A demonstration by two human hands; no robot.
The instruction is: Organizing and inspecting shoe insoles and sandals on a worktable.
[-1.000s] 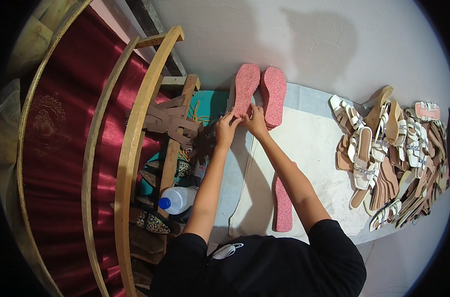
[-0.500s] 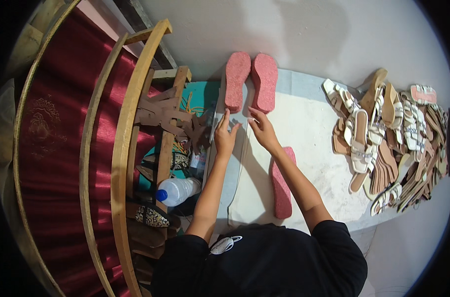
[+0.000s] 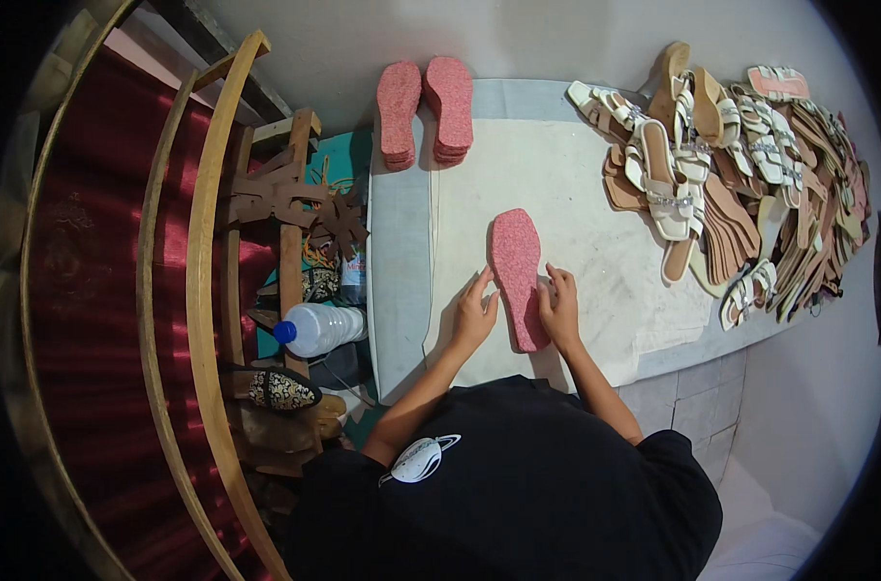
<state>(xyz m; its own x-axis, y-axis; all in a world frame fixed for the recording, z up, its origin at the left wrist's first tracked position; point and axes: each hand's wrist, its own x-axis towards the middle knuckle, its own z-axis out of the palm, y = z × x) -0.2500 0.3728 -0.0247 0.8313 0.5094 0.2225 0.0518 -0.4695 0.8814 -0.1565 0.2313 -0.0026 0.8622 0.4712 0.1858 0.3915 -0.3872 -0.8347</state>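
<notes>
No longer reaching up to the left pink stack [image 3: 398,105] and the right pink stack [image 3: 450,99] as a moment ago; now drawing both hands back toward the black shirt [image 3: 518,474] and framing the single pink sole [image 3: 516,259]. Spreading the left hand [image 3: 474,318] loosely open just beside the sole's left edge, with fingers slightly bent. Keeping the right hand [image 3: 560,310] likewise unclosed along the right edge, with fingers pointing toward the wall [image 3: 576,39]. Clenching neither; leaving any light touch at the edges impossible to tell. Resting the sole on the white sheet [image 3: 586,261], with its wider end toward the wall; now showing it almost whole, no longer covering it partly with the right forearm [image 3: 600,385]. Leaving both stacks standing side by side at the wall, well apart from the hands. Viewing from a shifted angle, now catching the white sandals [image 3: 669,201] and the blue-capped bottle [image 3: 326,329] higher and farther left.
</notes>
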